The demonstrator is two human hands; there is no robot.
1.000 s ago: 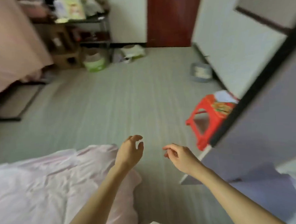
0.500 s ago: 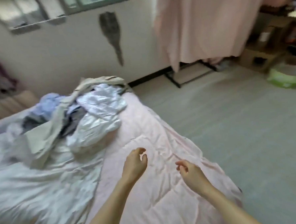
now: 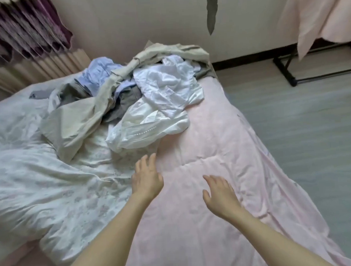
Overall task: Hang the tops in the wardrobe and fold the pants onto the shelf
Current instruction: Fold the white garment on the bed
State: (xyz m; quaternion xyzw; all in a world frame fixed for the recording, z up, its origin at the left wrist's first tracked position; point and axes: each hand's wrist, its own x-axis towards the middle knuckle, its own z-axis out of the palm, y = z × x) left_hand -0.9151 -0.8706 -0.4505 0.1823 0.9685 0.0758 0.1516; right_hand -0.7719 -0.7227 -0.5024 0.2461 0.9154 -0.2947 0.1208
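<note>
Heap of crumpled garments [image 3: 132,94]: glossy white satin-like top [image 3: 159,105] in front, beige cotton piece draped across, grey and pale-blue pieces beneath; lies at the bed's far end near the wall. Pink quilted bedspread [image 3: 222,150], soft, creased. White floral duvet [image 3: 41,180], bunched at left. Left hand [image 3: 146,179]: fingers straight, slightly spread, holding nothing, just short of the white top. Right hand [image 3: 220,193]: fingers relaxed, apart, over bare quilt. Grey floor [image 3: 312,115] along the bed's right edge; black rack base [image 3: 289,74] beyond.

Bedding: pink quilt [image 3: 222,150] beside white floral duvet [image 3: 30,171]
Far wall: purple curtain [image 3: 22,25], hanging pink cloth [image 3: 323,13]
Floor: black rack base [image 3: 289,72], grey boards
</note>
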